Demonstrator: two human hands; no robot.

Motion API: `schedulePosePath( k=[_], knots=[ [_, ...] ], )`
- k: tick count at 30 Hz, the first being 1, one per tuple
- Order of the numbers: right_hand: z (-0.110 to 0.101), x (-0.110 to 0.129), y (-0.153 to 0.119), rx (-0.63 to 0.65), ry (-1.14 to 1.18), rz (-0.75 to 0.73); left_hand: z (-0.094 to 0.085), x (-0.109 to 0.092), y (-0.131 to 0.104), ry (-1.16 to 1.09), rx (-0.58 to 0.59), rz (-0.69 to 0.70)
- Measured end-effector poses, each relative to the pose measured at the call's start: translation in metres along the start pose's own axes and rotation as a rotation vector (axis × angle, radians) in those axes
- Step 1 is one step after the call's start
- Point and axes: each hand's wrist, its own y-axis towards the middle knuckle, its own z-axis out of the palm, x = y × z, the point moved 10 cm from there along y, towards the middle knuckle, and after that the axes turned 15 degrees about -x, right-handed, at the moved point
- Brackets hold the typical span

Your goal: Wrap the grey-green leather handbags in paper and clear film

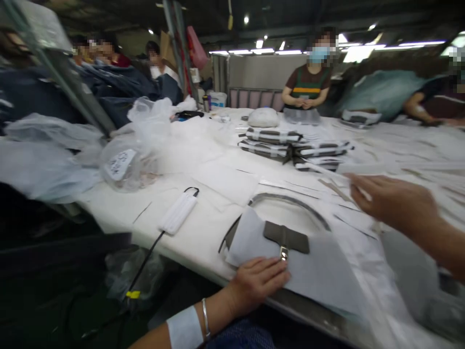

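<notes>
My left hand (259, 278) lies flat with its fingers stretched out on a pale sheet (319, 271) near the table's front edge. Its fingertips are beside a shiny metal clasp (284, 253) on a dark olive tab (285, 236). Behind the tab curves a dark strap or handle (290, 198), partly under the sheet. Raised over the table on the right, my right hand (395, 201) has thumb and fingers brought together. From its fingertips a thin white strip (319, 168) runs leftward, and the fingers seem to pinch its end.
Stacked dark-and-white wrapped bundles (271, 143) lie further back. A white power strip (178, 212) with a black cord rests at left, near a clear plastic bag (121, 165) with a handwritten label. Across the table stands a masked co-worker (307, 87); another person's arm (417, 109) is at far right.
</notes>
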Motion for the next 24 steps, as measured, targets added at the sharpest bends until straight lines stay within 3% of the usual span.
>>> schedulePosePath(
  k=[3, 4, 6, 8, 11, 15, 20, 24],
  knots=[
    [-0.034, 0.087, -0.023, 0.172, 0.159, -0.223, 0.002, 0.001, 0.001, -0.082, 0.028, -0.015],
    [-0.039, 0.112, -0.035, 0.236, 0.238, -0.222, 0.002, 0.000, 0.001, -0.101, 0.030, -0.017],
    [-0.037, 0.156, -0.067, 0.417, 0.401, -0.225, 0.001, 0.001, 0.001, -0.127, 0.026, -0.032],
    [-0.030, 0.179, -0.101, 0.543, 0.479, -0.204, 0.002, 0.002, 0.000, -0.143, 0.033, -0.055],
    [-0.015, 0.178, -0.132, 0.652, 0.478, -0.139, 0.005, 0.002, -0.001, -0.155, 0.060, -0.059],
    [-0.007, 0.168, -0.129, 0.724, 0.483, -0.127, 0.004, 0.001, 0.000, -0.145, 0.056, -0.038],
    [-0.026, 0.151, -0.089, 0.509, 0.449, 0.032, 0.004, 0.000, 0.000, -0.107, 0.035, 0.004],
    [-0.035, 0.164, -0.085, 0.420, 0.520, 0.095, 0.004, 0.001, -0.002, -0.084, 0.017, 0.014]
  ],
)
